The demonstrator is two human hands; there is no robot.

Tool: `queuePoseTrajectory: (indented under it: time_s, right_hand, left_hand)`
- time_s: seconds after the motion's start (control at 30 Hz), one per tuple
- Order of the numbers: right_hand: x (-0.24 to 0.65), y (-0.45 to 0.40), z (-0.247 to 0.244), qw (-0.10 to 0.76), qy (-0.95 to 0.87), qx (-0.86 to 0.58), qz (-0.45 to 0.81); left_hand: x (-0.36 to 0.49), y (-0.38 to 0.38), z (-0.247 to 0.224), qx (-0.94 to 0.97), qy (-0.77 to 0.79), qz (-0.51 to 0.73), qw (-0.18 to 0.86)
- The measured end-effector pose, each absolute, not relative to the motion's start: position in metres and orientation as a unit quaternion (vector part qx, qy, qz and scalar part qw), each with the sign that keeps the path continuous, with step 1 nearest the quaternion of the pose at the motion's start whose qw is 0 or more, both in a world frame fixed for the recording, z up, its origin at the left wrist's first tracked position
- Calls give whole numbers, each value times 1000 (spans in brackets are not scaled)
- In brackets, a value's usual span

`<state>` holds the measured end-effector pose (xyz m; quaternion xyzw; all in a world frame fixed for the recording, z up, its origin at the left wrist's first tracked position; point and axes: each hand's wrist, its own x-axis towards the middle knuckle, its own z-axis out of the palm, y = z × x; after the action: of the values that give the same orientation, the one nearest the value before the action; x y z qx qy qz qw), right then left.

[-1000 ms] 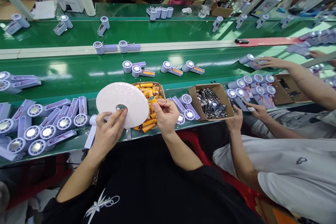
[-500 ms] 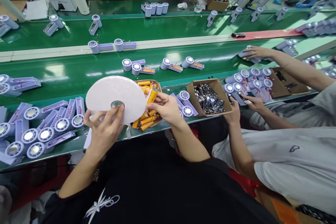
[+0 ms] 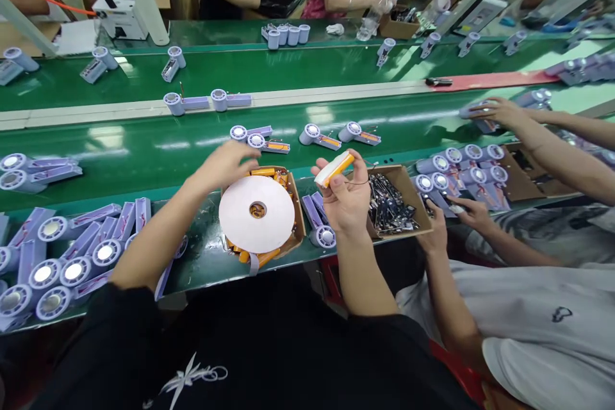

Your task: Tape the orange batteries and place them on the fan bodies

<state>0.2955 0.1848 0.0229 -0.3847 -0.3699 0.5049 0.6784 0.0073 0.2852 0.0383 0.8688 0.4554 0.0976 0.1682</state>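
Note:
My right hand [image 3: 346,198] holds an orange battery [image 3: 335,169] with a white strip along its side, between thumb and fingers; a thin wire trails from it. My left hand [image 3: 228,166] reaches over the belt edge, its fingers apart and nothing seen in them, just short of two lilac fan housings [image 3: 256,141]. Below it, a white tape roll [image 3: 235,221] lies flat on a cardboard box [image 3: 298,221] of orange batteries [image 3: 269,257]. Lilac housings [image 3: 323,237] stand between this box and my right wrist.
A box of small black parts [image 3: 391,205] is right of my right hand. Many lilac housings [image 3: 75,270] crowd the left bench. The green belt [image 3: 192,134] runs across. At the right, a co-worker's hands [image 3: 435,227] work near more housings; another hand [image 3: 500,113] reaches over the belt.
The white tape roll has gone from my left hand onto the battery box. My left hand has moved up and right toward the belt. My right hand has moved right with the battery, now bearing a white strip.

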Motion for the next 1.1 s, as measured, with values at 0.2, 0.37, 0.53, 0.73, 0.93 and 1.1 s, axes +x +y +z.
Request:
queuePoseTrajectory:
  time_s: [0.2, 0.37, 0.53, 0.73, 0.93, 1.1]
  right_hand:
    - [288, 206, 13, 661, -410, -404, 482]
    - [297, 226, 21, 597, -476, -422, 489]
    - [277, 282, 20, 519, -555, -385, 523]
    - [206, 372, -4, 379, -685, -385, 489]
    - [174, 406, -24, 162, -831, -441, 297]
    - [171, 402, -14, 15, -866, -468, 175]
  left_hand:
    - [31, 414, 9, 854, 494, -155, 46]
    - [-7, 419, 0, 851, 491, -182, 28]
    - [-48, 411, -11, 831, 527, -164, 76]
    - [-55, 425, -11, 795, 579, -97, 152]
    - [-49, 418, -21, 766, 625, -19, 151]
    - [-36, 414, -12, 762, 628, -1, 156]
